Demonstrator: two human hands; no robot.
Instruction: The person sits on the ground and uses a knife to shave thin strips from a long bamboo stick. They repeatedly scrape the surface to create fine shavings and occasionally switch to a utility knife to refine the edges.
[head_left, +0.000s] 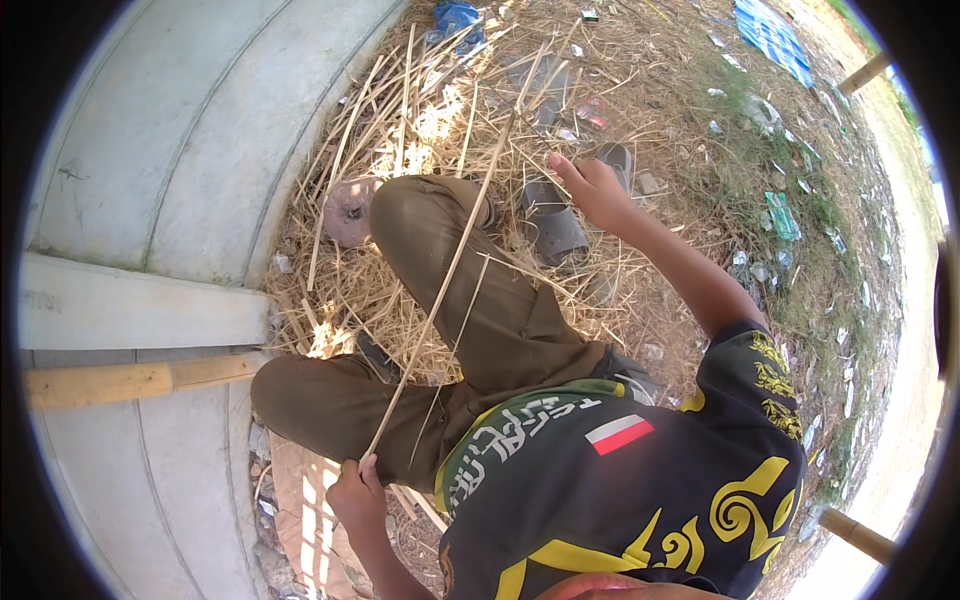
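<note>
My left hand (358, 492) is closed around the lower end of a long, thin bamboo strip (441, 292). The strip slants up and away across my bent legs, its far end over the litter on the ground. A thinner sliver (462, 330) runs beside it over my trousers. My right hand (592, 190) is raised to the right of the strip, apart from it. Its thumb sticks out and nothing shows in it, though its other fingers are partly hidden. Below it on the ground lies a grey sandal (556, 235).
Straw-like shavings and more long strips (405, 100) cover the ground ahead. A pale panelled wall (140, 300) and a bamboo pole (100, 384) stand close on the left. A round stone-like disc (347, 212) lies near my knee. Scattered litter and blue sheeting (773, 40) are at the right.
</note>
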